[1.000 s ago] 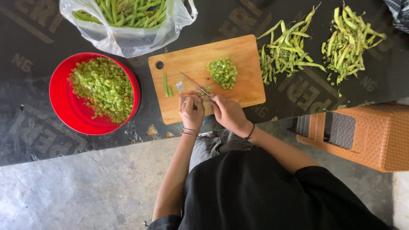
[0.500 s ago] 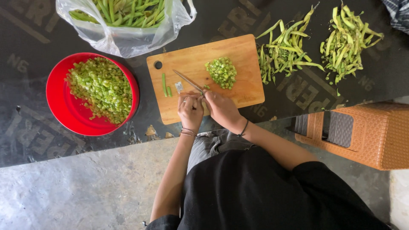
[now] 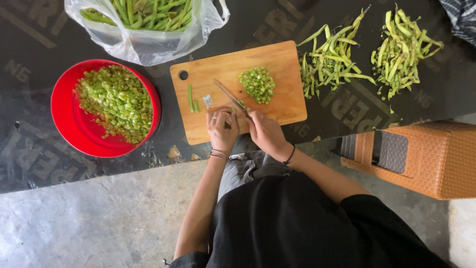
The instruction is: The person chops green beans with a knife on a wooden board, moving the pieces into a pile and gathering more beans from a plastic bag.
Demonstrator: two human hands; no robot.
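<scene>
A wooden cutting board [image 3: 277, 59] lies on a dark printed sheet on the floor. My right hand [image 3: 265, 131] grips a knife [image 3: 229, 94] whose blade points up and left over the board. My left hand [image 3: 222, 126] is curled at the board's near edge, holding a green bean under the blade; the bean is mostly hidden. A pile of chopped green beans [image 3: 258, 83] sits on the board's middle. Two short bean pieces [image 3: 192, 99] lie at its left.
A red bowl [image 3: 74, 129] of chopped beans sits left of the board. A clear plastic bag [image 3: 148, 34] of whole beans lies above it. Two heaps of bean trimmings [image 3: 332, 59] [image 3: 401, 54] lie right. An orange woven stool [image 3: 426, 159] stands at right.
Both hands and the knife stay at the board's near edge, with only slight shifts as the blade works over the bean.
</scene>
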